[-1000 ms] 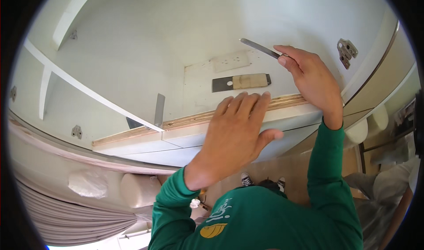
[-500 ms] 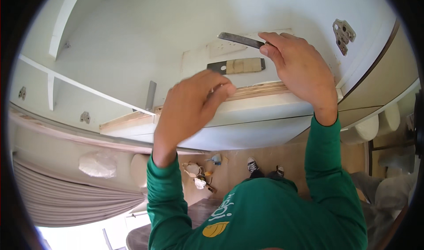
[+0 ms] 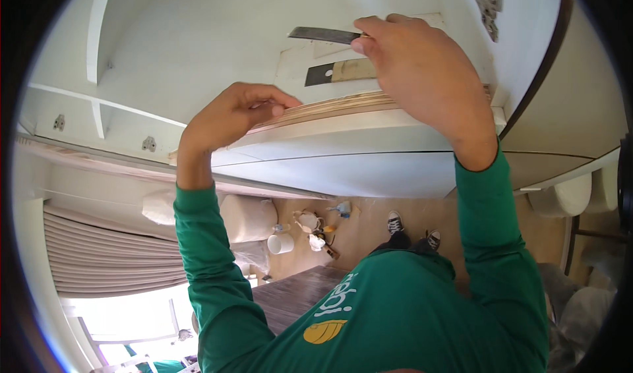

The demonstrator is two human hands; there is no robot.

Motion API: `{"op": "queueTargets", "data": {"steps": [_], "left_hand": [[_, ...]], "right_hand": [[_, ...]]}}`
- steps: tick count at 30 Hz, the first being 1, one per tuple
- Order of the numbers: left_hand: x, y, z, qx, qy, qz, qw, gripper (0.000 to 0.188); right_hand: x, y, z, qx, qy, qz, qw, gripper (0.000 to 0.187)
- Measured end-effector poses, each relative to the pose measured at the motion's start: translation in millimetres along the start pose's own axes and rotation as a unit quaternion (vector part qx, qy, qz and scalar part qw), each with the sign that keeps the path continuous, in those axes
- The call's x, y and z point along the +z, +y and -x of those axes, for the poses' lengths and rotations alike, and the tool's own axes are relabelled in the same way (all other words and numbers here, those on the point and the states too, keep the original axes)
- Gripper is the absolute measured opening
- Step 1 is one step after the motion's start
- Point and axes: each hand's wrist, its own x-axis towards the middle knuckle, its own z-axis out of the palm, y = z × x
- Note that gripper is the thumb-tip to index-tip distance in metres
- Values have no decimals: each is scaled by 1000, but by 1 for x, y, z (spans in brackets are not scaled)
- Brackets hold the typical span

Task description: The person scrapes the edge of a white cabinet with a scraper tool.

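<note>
My right hand (image 3: 425,70), over the cabinet base, is closed around a flat, dark metal blade (image 3: 323,35) that points left; its grip is hidden in the palm. Under that hand runs a plywood edge (image 3: 330,109) with layered wood showing. My left hand (image 3: 231,113) is at the left part of this edge, fingers loosely curved and thumb apart from them, the fingertips at the wood. Behind the edge lies a dark metal plate (image 3: 320,74) with a hole, wrapped in beige tape (image 3: 353,70); my right hand covers its right end.
White cabinet walls and shelves (image 3: 132,113) surround the work, with metal hinge plates (image 3: 488,7) on the right side panel. A white front panel (image 3: 343,169) drops below the edge. On the floor stand a white bucket (image 3: 280,243) and several loose items (image 3: 316,241).
My left hand has moved left along the plywood edge. My right hand and the blade appear farther up and left, while the whole view has shifted.
</note>
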Motion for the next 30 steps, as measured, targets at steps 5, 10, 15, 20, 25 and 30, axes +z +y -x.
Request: {"op": "queueTargets", "data": {"steps": [5, 10, 15, 20, 25, 30], "left_hand": [[61, 29, 24, 35, 164, -105, 980, 40], [89, 17, 61, 50, 275, -279, 919, 43], [72, 26, 84, 3, 327, -272, 905, 41], [81, -9, 74, 97, 329, -311, 887, 46], [83, -57, 68, 196, 358, -241, 881, 44], [61, -105, 77, 331, 374, -190, 845, 35]], "right_hand": [[8, 7, 3, -23, 46, 9, 999, 21], [1, 6, 3, -14, -27, 21, 999, 25], [5, 6, 5, -28, 53, 5, 998, 23], [5, 0, 2, -15, 50, 47, 998, 27], [-3, -33, -1, -38, 100, 89, 990, 28], [-30, -95, 16, -32, 108, 167, 979, 26]]}}
